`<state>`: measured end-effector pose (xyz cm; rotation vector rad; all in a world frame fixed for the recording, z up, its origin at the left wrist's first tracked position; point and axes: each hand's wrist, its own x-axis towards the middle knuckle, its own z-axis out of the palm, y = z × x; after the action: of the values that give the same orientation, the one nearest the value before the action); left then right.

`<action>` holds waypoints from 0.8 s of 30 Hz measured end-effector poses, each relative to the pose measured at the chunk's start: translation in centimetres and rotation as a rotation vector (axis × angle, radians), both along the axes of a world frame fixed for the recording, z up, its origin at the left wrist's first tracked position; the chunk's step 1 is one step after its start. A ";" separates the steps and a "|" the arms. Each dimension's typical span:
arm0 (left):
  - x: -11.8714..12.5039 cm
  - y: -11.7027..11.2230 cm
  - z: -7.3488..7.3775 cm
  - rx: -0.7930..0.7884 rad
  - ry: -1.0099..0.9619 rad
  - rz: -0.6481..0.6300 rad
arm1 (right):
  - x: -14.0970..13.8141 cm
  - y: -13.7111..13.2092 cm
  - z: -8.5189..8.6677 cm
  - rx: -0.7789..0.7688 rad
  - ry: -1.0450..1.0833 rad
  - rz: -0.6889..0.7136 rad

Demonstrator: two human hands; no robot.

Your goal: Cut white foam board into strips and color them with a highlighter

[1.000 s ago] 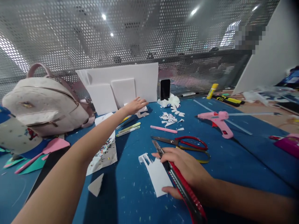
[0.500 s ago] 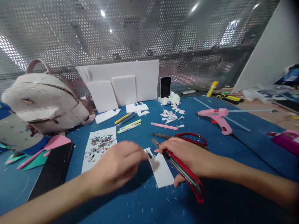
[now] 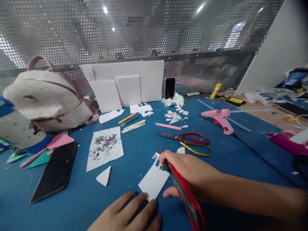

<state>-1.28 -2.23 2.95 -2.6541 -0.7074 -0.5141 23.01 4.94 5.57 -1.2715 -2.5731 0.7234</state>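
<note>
My right hand [image 3: 194, 168] is wrapped round a red utility knife [image 3: 183, 187], its blade pointing away from me. Under the knife lies a small white board piece [image 3: 154, 180] with notches cut in its far end. At the near edge of this piece is my left hand [image 3: 131, 215], its fingers slightly apart and the fingertips touching the board. A white triangular offcut [image 3: 104, 176] lies to the left. Just beyond my right hand are scissors [image 3: 179, 137] with red and yellow handles, and another white scrap [image 3: 181, 150] shows partly behind the hand.
Glitter-like bits lie on a white sheet [image 3: 119, 150]. A black phone [image 3: 55, 173] and white backpack [image 3: 53, 106] are on the left. Markers [image 3: 168, 126], white scraps [image 3: 172, 116] and a pink glue gun [image 3: 222, 120] lie farther back. White boards [image 3: 151, 81] lean against the perforated panel.
My left hand has moved down toward me, onto the near edge of the white piece. That piece has turned, and a triangular offcut now shows on the left. The knife stays in my right hand.
</note>
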 end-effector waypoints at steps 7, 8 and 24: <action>-0.1 0.3 -1.7 -0.048 0.009 0.086 | 1.8 -0.3 -1.1 0.284 0.370 0.152; -0.3 0.4 -1.8 -0.044 0.018 0.093 | 1.7 -0.4 -1.4 0.321 0.380 0.186; 0.1 3.1 -1.1 -0.007 0.002 -0.027 | 0.3 -0.5 -2.7 0.416 0.276 0.238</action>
<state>-1.13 0.83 1.87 -2.6739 -0.6754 -0.5168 23.34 4.47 2.85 -0.6970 -2.4883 0.3388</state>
